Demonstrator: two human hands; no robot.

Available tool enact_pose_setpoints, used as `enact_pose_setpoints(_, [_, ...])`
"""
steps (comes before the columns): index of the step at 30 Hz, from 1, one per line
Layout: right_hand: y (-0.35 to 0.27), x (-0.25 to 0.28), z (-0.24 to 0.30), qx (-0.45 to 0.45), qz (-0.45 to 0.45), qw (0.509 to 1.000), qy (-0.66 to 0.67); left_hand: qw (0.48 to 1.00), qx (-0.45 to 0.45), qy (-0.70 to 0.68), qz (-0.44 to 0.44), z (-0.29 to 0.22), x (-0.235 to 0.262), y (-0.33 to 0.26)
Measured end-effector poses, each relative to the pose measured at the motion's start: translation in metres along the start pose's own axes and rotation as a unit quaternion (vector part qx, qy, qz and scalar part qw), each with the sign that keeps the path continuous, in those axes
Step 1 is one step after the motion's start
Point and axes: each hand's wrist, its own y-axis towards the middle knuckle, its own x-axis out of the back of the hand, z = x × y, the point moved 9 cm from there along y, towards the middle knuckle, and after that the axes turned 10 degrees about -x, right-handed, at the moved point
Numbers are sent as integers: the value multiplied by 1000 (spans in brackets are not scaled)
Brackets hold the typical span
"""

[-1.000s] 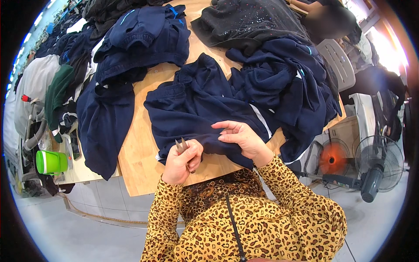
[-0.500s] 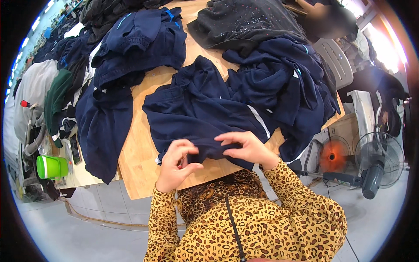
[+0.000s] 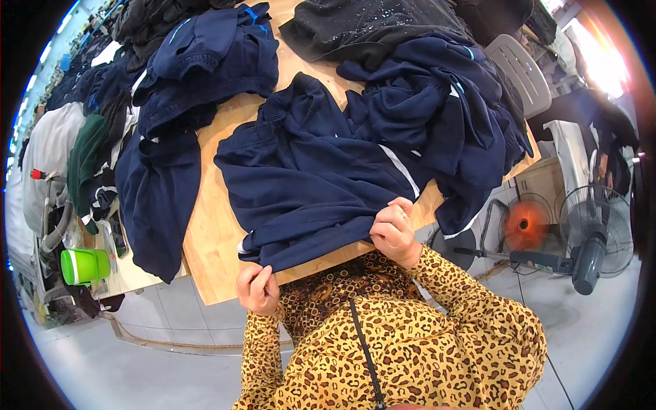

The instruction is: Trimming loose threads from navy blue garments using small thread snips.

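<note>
Two hands, left hand (image 3: 257,288) and right hand (image 3: 394,231), grip the navy garment's (image 3: 307,178) near hem.

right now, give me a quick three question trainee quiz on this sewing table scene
1. True or false: both hands grip the near hem of the navy garment spread on the wooden table.
2. What colour is the cup at the table's left end? A red, B green, C white.
3. Fill in: a standing ___ is on the floor to the person's right.

Key: 1 true: left hand and right hand both pinch the hem. 2 B. 3 fan.
</note>
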Motion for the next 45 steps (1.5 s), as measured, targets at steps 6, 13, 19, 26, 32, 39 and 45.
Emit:
enact_pose_setpoints(6, [-10,-2,-6,-23,-15,1000,6,999,-28,28,7,-6,8,-7])
enact_pose_setpoints(13, [-29,1,-31,-248,-86,965,-24,999,-24,1,34,-18,0,-15])
enact_pose_setpoints(19, [-25,-31,-39,-427,89,868,239,999,-20,-32,32,-25,-9,-6])
enact_pose_setpoints(26, [-18,-63,-26,-546,174,522,632,992,-6,-72,104,-23,-35,17])
enact_pose_setpoints(32, [-11,-60,-47,-549,32,574,606,963,11,-154,222,-31,-71,26])
enact_pose_setpoints(39, [-17,-69,-43,-546,50,507,665,713,454,-503,180,-15,-138,15])
enact_pose_setpoints(45, [-10,-67,-42,-557,-15,514,652,580,522,-598,186,-31,-150,18])
